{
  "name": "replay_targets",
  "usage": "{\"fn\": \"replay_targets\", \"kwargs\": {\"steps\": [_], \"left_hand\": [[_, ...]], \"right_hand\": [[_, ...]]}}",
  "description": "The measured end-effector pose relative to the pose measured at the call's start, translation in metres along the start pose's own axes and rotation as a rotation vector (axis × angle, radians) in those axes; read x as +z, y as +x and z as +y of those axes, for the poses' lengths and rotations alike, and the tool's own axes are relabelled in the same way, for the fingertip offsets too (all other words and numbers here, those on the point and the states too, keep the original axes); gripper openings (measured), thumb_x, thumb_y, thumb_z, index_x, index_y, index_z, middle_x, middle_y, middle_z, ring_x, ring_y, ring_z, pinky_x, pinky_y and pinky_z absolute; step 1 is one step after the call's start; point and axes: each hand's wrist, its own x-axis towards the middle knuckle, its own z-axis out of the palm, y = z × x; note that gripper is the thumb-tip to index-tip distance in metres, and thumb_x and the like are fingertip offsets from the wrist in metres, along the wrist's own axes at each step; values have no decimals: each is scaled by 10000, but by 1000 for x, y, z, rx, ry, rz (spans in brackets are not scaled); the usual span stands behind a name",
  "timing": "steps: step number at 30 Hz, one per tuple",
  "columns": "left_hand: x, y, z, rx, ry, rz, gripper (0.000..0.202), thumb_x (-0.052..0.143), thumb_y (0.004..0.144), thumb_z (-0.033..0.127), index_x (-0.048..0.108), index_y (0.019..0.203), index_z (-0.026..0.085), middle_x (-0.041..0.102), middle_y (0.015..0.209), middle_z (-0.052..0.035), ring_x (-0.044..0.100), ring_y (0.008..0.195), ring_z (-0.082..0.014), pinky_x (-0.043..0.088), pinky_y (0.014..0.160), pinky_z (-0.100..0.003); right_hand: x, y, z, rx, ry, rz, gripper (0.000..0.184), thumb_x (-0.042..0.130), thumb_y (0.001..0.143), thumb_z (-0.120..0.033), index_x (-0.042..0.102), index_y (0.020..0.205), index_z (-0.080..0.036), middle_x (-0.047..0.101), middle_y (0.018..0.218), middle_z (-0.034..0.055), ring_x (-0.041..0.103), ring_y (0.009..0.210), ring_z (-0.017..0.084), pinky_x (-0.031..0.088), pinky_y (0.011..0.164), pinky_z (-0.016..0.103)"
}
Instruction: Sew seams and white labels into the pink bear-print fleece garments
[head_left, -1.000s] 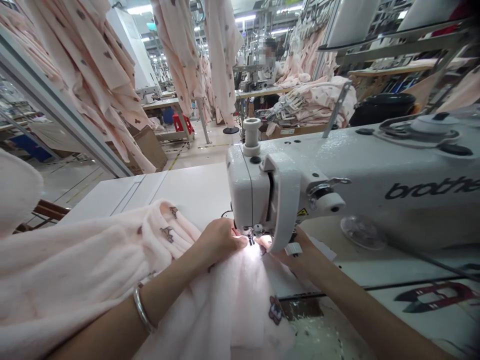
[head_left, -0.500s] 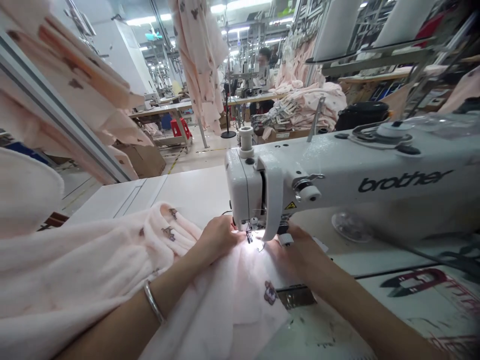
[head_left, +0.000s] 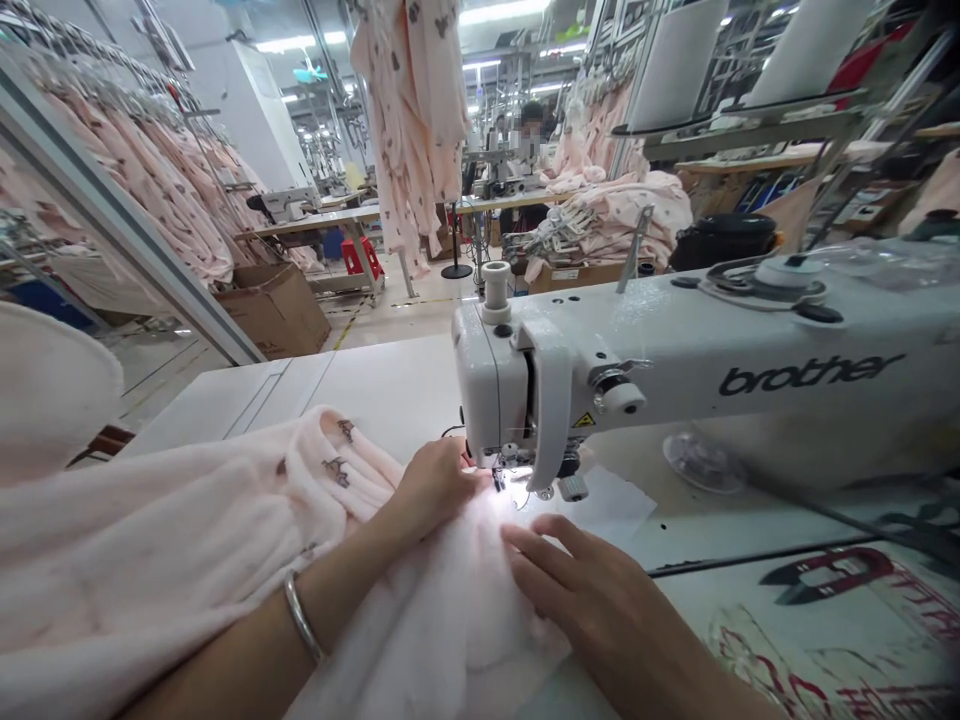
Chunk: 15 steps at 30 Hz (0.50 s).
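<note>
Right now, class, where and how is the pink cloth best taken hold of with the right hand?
Probably by the right edge of the pink cloth, in front of the sewing machine, pinched lightly from the right. It spreads fairly flat there, with the right hand close by; the left hand takes up the other side, where thicker folds bunch.

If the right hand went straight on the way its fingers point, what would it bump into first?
Probably the left hand, just across the pink fabric. The presser foot is close to that line, and depth is unclear, so that might come first.
</note>
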Motion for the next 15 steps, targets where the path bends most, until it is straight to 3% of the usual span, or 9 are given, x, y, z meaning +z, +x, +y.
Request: {"fn": "replay_targets", "kwargs": {"steps": [9,15], "left_hand": [[4,-3,0,-38,21,17,85,548,729,261,574,697,187,639,722,-40,595,818,-220,396,687,-273],[6,-4,0,-48,4,23,95,566,730,279,581,710,187,642,730,-46,597,822,-219,403,698,-274]], "right_hand": [[-5,-10,11,-8,-45,-96,283,414,808,21,569,958,-163,604,1098,68,535,940,203,513,773,362],[-8,-9,13,-79,-119,-63,353,392,792,27,559,1069,-114,526,1279,106,462,1134,271,510,808,412]]}}
